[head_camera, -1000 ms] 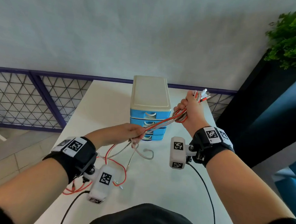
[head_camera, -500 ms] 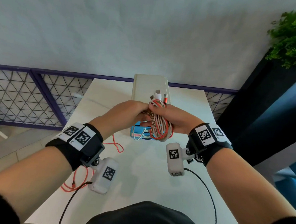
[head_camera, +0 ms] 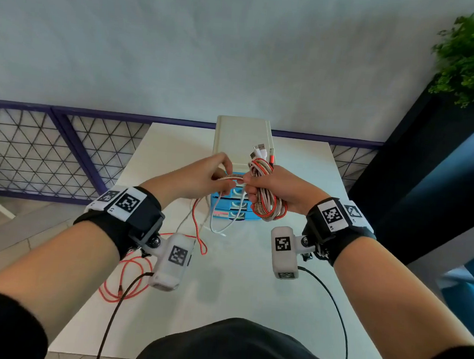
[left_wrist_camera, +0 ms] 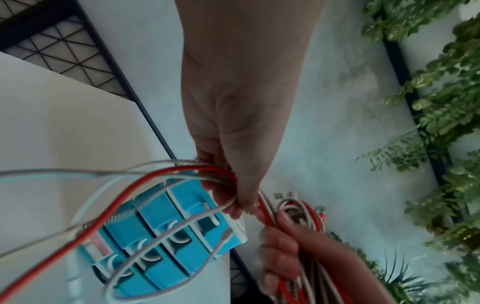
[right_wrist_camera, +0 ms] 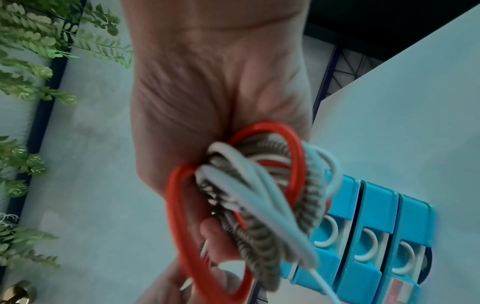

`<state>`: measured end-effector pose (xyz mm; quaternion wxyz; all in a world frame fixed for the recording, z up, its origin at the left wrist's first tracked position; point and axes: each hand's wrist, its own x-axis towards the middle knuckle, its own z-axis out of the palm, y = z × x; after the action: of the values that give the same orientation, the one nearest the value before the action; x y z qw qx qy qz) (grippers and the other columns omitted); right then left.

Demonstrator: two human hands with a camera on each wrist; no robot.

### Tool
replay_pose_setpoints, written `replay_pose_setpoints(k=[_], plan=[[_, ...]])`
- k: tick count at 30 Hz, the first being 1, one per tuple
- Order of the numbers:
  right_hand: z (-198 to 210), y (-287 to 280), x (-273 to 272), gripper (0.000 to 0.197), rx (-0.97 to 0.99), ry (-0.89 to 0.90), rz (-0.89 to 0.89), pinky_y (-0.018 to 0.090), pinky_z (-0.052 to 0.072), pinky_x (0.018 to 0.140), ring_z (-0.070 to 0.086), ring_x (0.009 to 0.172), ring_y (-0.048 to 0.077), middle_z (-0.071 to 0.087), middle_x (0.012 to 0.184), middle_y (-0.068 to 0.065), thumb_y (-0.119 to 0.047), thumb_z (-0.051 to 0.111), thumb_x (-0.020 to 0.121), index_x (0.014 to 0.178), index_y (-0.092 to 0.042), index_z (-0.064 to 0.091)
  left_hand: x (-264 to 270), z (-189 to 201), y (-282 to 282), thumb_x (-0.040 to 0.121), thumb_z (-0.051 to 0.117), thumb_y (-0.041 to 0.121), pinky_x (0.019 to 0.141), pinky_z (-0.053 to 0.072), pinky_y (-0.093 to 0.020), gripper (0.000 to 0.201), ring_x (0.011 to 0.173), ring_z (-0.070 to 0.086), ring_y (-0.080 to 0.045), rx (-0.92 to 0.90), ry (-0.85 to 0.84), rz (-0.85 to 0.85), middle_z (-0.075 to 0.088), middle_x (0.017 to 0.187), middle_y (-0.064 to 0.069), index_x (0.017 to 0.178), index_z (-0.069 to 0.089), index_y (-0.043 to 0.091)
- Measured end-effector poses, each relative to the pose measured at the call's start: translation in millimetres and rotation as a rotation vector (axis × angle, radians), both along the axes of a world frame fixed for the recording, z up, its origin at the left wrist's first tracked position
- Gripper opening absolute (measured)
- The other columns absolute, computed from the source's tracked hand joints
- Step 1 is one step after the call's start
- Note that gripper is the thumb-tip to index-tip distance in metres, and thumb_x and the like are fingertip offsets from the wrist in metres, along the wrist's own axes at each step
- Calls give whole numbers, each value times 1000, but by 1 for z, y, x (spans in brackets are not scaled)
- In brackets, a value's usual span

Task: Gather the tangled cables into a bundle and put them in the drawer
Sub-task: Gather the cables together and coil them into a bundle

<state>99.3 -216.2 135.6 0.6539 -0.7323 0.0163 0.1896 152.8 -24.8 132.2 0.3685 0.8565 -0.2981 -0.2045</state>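
Head view alone shows red cable (head_camera: 123,280) on table (head_camera: 251,278)

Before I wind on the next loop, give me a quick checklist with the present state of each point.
1. Right hand grips the coiled bundle: ok.
2. Left hand pinches the loose strands: ok.
3. All cables gathered: not ok; a red cable lies on the table.
4. Drawer open in the drawer unit: not ok, all look closed.
5. Strands free of knots: cannot tell.
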Motion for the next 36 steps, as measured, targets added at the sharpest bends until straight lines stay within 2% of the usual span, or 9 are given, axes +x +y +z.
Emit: replay_pose_setpoints(k=[6,9,12,16,19,23,29,33,36], plan=[[-4,5,1,7,54,-8,-163,31,53,57,54,50,15,53,58,4,-8,59,91,85,-5,56,-7,-10,1,97,45,30,55,37,-9,26,52,53,3,41,76,-50,63,65,3,81,61,17],[-2,-8,5,7,153,-21,-362,31,51,53,50,48,15,50,54,1,-7,58,91,84,-6,55,-7,-23,14,92,44,49,68,47,-22,42,54,58,-11,-112,235,43,49,51,4,72,59,15],[2,-14,5,10,158,-36,-385,33,54,57,51,52,16,48,57,3,-9,57,93,83,-7,53,-12,-28,20,93,42,47,84,48,-40,40,46,45,-11,-261,426,76,33,48,7,71,52,15],[4,-10,8,10,186,-36,-419,40,60,74,54,54,16,49,61,5,-9,56,93,83,-7,54,-15,-24,17,95,35,48,58,33,-24,45,39,25,-6,-429,588,149,26,47,9,79,53,11],[4,-11,9,9,184,-37,-443,37,58,70,53,55,15,49,62,5,-8,55,94,85,-7,55,-15,-21,17,96,31,52,42,22,-19,50,39,18,-7,-432,562,160,25,47,6,81,56,10],[5,-15,10,12,165,-47,-493,29,50,55,49,51,12,48,63,3,-11,52,95,83,-9,54,-20,-23,19,94,33,54,46,21,-23,51,45,20,-12,-308,533,106,27,50,2,65,46,14],[6,-19,7,13,262,-5,-469,22,47,45,42,44,9,44,60,1,-11,54,95,82,-11,53,-25,-51,19,101,27,31,54,34,-21,33,50,34,-10,-87,337,19,34,60,2,74,38,14],[5,-10,2,5,278,19,-367,22,45,43,41,42,9,43,57,0,-10,56,94,89,-9,58,-15,-66,29,99,30,25,61,31,-35,26,61,33,-18,168,114,129,40,67,0,74,37,20],[7,-1,-3,8,185,34,-192,23,44,44,40,43,9,44,58,0,-9,56,94,86,-10,56,-14,-72,32,99,30,17,62,34,-28,28,59,39,-14,192,125,130,45,69,2,74,38,22]])
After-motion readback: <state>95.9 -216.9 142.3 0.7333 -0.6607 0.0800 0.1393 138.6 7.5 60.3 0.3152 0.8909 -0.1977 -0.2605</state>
